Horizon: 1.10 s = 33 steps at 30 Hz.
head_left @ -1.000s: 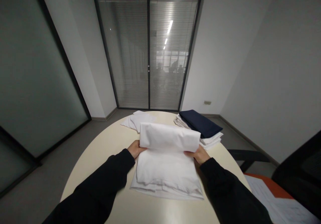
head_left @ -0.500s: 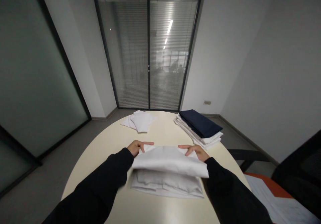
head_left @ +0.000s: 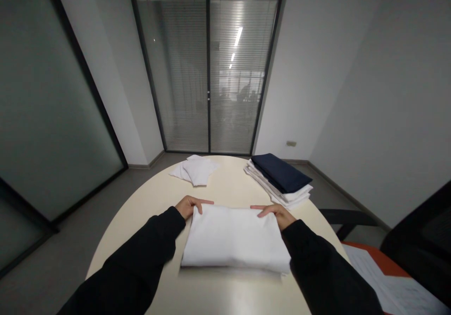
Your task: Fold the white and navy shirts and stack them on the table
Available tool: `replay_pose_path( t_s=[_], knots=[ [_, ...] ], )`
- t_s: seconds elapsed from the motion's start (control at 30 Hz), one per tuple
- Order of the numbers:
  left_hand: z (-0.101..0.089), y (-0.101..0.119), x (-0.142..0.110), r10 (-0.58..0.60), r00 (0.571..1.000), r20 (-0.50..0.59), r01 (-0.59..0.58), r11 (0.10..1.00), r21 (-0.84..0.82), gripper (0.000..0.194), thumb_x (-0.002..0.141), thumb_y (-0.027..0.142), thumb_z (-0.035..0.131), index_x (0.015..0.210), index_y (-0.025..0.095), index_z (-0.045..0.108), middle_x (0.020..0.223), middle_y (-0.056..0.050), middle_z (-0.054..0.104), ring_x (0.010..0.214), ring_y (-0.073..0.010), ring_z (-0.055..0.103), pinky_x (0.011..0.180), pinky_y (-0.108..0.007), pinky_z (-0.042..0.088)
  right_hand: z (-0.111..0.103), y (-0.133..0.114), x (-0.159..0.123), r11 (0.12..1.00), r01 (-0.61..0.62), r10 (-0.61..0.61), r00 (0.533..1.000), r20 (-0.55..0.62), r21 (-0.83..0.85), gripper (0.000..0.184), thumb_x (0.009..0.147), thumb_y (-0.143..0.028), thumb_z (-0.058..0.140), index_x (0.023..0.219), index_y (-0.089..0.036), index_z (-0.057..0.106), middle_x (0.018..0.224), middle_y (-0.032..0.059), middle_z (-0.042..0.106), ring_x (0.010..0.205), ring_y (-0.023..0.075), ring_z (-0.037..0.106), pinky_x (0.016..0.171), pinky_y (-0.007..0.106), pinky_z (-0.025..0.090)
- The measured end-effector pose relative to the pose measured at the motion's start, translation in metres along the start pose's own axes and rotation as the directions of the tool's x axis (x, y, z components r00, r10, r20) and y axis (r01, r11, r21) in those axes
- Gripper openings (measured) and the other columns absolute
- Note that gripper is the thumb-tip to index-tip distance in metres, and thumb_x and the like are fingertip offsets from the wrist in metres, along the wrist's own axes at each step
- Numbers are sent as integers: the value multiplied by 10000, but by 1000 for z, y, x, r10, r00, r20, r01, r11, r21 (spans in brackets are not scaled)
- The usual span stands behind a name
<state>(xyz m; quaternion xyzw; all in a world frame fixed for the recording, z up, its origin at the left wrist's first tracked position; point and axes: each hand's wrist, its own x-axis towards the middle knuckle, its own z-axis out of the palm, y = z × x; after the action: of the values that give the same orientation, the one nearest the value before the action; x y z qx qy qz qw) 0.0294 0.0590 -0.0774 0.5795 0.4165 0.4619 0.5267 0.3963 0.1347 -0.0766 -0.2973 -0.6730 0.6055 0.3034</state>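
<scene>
A folded white cloth [head_left: 236, 240] lies in front of me on the round table, smooth on top, its near edge blurred. At its far left corner my left hand [head_left: 190, 207] pinches the fabric, thumb on top and index finger stretched along the far edge. My right hand [head_left: 275, 214] grips the far right corner in the same way, its index finger pointing inward. The other fingers of both hands are partly hidden beside or under the cloth.
Crumpled white cloths [head_left: 197, 170] lie at the table's far left. A stack of folded white fabric [head_left: 291, 200] with a dark navy folded cloth [head_left: 282, 171] on top stands at the far right. The cream table [head_left: 141, 240] has a round edge. A black chair [head_left: 419, 244] stands to the right.
The upper layer of the white cloth, raised before, has come down toward me and now covers the lower layers. Both hands stay at the far corners, nearly unmoved.
</scene>
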Motion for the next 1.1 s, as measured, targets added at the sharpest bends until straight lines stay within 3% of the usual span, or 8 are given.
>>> replay_pose_path(
  t_s=[0.27, 0.43, 0.53, 0.6, 0.7, 0.77, 0.97, 1.1],
  knots=[
    [6, 14, -2, 105, 988, -112, -106, 994, -6, 278, 575, 201, 661, 400, 177, 447, 1045, -144, 737, 1080, -335, 635, 993, -512, 414, 2, 15, 4, 994, 90, -84, 993, -86, 65, 323, 542, -350, 882, 438, -178, 630, 1094, 121, 728, 934, 287, 707, 878, 458, 535],
    [21, 47, -1, 364, 866, -344, -291, 924, 247, 194, 779, 319, 573, 648, 180, 607, 1017, -120, 733, 1022, -270, 653, 976, -468, 449, 2, 16, 9, 983, 186, -186, 977, -102, -4, 261, 625, -290, 822, 469, -185, 641, 1131, 99, 717, 961, 256, 698, 912, 433, 514],
    [48, 58, -10, 443, 894, -75, -335, 768, 546, 293, 915, 354, 478, 1063, 187, 668, 1290, -124, 621, 1220, -251, 554, 1084, -445, 372, 3, 12, 10, 973, 222, -228, 966, -123, -61, 238, 660, -273, 779, 479, -188, 651, 1118, 96, 721, 952, 242, 696, 900, 418, 520],
    [66, 53, -19, 348, 927, 142, -329, 568, 755, 483, 905, 411, 515, 1350, 223, 528, 1512, -113, 396, 1395, -287, 354, 1151, -479, 269, 3, 12, 10, 973, 220, -228, 965, -128, -74, 209, 655, -257, 769, 486, -192, 665, 1095, 96, 727, 929, 236, 699, 876, 404, 530],
    [81, 36, -32, 137, 966, 220, -251, 274, 929, 670, 882, 488, 554, 1488, 309, 333, 1610, -77, 158, 1469, -357, 109, 1159, -575, 158, -2, 14, 9, 977, 193, -202, 973, -111, -89, 168, 656, -250, 741, 503, -200, 692, 1068, 92, 735, 907, 232, 702, 858, 391, 537],
    [81, 27, -37, 69, 977, 202, -212, 175, 962, 671, 899, 516, 519, 1503, 344, 282, 1618, -69, 113, 1470, -371, 69, 1152, -595, 141, -9, 14, 7, 976, 166, -176, 983, -61, -138, 131, 663, -234, 694, 538, -210, 723, 1085, 84, 731, 945, 237, 695, 895, 397, 524],
    [76, 29, -33, 70, 974, 215, -223, 139, 965, 743, 835, 491, 596, 1498, 329, 303, 1614, -90, 128, 1461, -406, 74, 1142, -628, 93, -18, -19, -4, 890, 164, -135, 986, 99, -425, 312, 673, -177, 492, 702, -244, 796, 1265, 51, 653, 1174, 271, 599, 1075, 455, 398],
    [82, 31, -30, 116, 945, 305, -321, 169, 932, 741, 799, 302, 567, 1493, 226, 318, 1590, -104, 225, 1464, -353, 139, 1173, -578, 72, 20, -60, -10, 721, 198, -184, 979, 92, -664, 361, 783, -192, 457, 884, -254, 798, 1236, 53, 669, 1186, 268, 585, 1083, 474, 390]
  ],
)
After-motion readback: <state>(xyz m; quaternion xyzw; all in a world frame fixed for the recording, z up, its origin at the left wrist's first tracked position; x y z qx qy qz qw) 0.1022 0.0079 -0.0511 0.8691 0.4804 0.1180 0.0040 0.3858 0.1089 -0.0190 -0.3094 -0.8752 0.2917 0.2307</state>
